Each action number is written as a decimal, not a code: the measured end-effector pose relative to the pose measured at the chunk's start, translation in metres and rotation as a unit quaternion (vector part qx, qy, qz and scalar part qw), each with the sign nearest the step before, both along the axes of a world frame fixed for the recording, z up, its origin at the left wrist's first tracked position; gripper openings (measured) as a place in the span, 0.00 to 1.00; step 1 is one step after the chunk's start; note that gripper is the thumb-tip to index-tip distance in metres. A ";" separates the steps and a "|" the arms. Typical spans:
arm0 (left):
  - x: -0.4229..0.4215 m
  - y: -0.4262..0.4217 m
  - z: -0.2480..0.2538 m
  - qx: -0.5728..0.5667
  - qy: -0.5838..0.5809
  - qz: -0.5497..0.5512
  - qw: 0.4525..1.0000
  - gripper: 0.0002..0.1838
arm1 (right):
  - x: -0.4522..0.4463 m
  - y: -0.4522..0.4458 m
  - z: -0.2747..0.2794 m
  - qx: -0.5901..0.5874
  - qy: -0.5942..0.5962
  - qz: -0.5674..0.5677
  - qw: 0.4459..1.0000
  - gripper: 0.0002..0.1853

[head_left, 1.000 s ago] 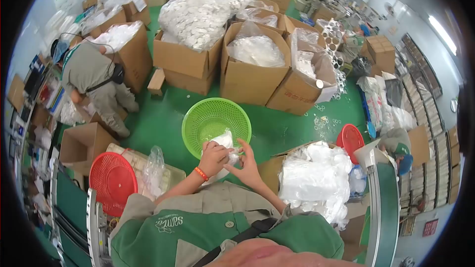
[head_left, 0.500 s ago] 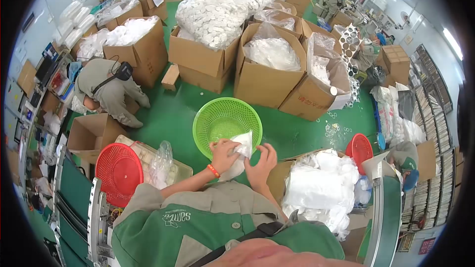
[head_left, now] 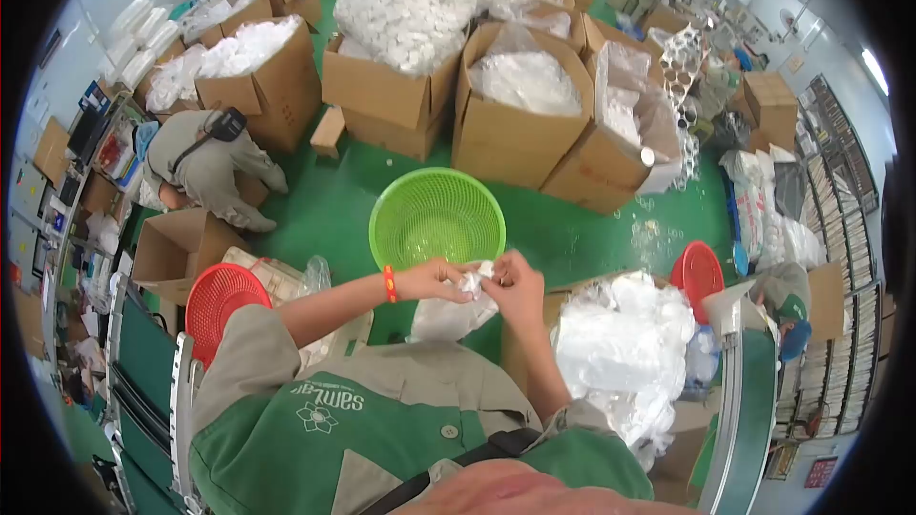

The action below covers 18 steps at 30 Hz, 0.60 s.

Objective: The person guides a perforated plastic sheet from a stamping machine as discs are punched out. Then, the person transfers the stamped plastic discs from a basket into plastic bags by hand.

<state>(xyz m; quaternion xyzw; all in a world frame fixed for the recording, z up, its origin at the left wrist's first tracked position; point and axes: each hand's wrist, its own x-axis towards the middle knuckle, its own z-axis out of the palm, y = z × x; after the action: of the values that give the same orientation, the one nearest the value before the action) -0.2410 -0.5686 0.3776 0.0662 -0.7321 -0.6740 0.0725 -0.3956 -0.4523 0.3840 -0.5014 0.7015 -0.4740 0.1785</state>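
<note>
A white, filled plastic bag hangs just in front of my chest, its top gathered into a bunch. My left hand, with a red band at the wrist, pinches the gathered neck from the left. From the other side, my right hand has its fingers closed on the same neck. What the bag contains cannot be made out. Right behind both hands, a green plastic basket sits on the floor, with little visible in it.
At my right, a cardboard box overflows with white plastic bags. A red basket stands at left, another red basket at right. Large cardboard boxes line the far side. A co-worker bends over at left.
The bag has come down closer to my body and its top is now bunched. My right hand, apart from the other before, has closed on the bag's neck beside my left hand.
</note>
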 end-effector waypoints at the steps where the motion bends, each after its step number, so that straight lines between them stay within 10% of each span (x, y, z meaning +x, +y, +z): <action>1: 0.001 0.004 0.011 0.041 -0.024 0.001 0.999 0.09 | -0.003 -0.004 0.008 0.002 -0.023 0.027 0.999 0.14; 9: 0.015 0.010 0.041 0.191 0.068 0.070 0.977 0.09 | 0.025 -0.008 0.025 -0.154 -0.039 0.073 0.985 0.12; 18: 0.021 0.027 0.041 0.271 0.033 0.183 0.944 0.10 | 0.014 0.004 0.085 -0.072 0.131 0.189 0.970 0.12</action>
<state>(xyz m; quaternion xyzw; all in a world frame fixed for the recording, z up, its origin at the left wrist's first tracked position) -0.2197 -0.5416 0.4190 0.1933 -0.4941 -0.8242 0.1981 -0.3816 -0.4486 0.4686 -0.6943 0.5753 -0.4110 0.1344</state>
